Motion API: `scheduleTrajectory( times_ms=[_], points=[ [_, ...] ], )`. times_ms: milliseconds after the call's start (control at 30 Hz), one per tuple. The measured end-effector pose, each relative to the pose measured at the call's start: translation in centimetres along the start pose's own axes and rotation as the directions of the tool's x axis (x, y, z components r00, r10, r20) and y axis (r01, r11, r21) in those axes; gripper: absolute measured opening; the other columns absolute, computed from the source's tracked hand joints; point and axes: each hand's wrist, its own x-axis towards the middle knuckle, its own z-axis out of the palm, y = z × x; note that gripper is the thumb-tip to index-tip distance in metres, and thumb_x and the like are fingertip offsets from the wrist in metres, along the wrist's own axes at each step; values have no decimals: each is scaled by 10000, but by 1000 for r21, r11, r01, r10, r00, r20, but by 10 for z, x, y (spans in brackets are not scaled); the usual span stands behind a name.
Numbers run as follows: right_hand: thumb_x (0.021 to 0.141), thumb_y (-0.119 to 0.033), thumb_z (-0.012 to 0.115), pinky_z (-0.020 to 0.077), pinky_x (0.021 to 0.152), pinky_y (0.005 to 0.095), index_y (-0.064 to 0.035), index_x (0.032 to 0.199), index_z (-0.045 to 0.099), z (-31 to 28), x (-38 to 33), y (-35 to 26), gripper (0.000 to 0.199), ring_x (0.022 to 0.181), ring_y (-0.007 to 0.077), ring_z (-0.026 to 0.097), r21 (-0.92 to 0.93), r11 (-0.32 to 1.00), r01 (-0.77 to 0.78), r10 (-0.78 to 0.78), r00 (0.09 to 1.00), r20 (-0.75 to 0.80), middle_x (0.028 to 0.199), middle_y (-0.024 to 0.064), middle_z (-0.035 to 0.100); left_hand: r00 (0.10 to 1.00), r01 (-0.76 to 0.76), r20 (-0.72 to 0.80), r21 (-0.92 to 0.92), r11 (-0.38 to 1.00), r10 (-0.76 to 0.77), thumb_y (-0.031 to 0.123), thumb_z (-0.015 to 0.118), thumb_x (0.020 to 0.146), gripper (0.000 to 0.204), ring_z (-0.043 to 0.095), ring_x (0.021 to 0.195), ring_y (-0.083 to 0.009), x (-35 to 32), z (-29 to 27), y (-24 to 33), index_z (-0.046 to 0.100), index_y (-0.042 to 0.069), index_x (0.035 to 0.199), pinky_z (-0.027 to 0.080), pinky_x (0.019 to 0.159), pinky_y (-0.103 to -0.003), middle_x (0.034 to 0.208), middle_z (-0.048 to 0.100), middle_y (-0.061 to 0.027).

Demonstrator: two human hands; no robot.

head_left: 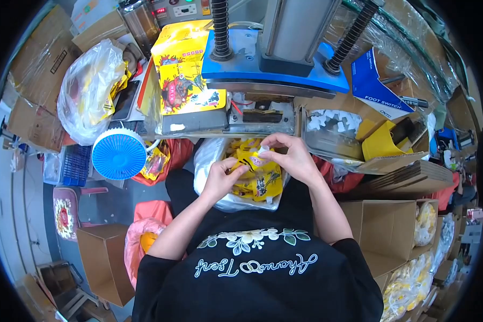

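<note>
Over my lap, a container lined with clear plastic (201, 166) holds several yellow printed pouches (244, 190). My left hand (220, 178) pinches the edge of one yellow pouch (269, 181) between thumb and fingers. Opposite it, my right hand (292, 156) is closed at the top of the same pouch, with a small white piece (263, 150) between thumb and forefinger. Whether that white piece is joined to the pouch I cannot tell.
Ahead stands a press with a blue plate (276, 78) and springs. A clear tray of small white pieces (333, 122) is to its right, near a blue box (378, 83). At left are a stack of yellow pouches (180, 88), a blue fan (119, 154) and a carton (104, 263).
</note>
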Motion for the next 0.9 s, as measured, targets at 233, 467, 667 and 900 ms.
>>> scheduleTrajectory(
  times_ms=[233,467,667,900],
  points=[
    [846,-116,693,505,820,280,-7,1142,632,-36,8,23,322,907,144,651,-30,1000,-2,-10,920,-391,994,80,684,970,192,-87,-301,934,-227,262,688,881,329,614,680,-83,45,14,31,690,-67,892,477,606,-233,743,677,-63],
    [817,-105,656,476,823,391,-35,1018,689,-74,-4,71,216,972,327,581,-669,735,-110,-252,872,-420,1039,112,651,913,207,-53,-793,573,-404,202,711,864,292,600,629,-83,83,23,39,667,-85,894,414,542,-219,778,683,-79],
    [825,-116,645,465,835,397,-21,1029,653,-66,2,75,225,993,333,551,-661,743,-107,-247,874,-419,1005,117,600,968,54,-246,-1,999,-52,216,667,902,330,672,848,-187,93,-39,28,623,-24,1124,530,752,-311,977,693,-105],
    [903,-122,624,454,713,263,-10,1060,604,-71,0,84,194,772,115,551,-201,974,-101,-41,797,-603,818,57,606,865,-58,-266,789,612,425,253,729,793,547,408,1330,-263,39,-78,0,546,135,1294,196,1124,-481,1313,540,-70]
  ],
)
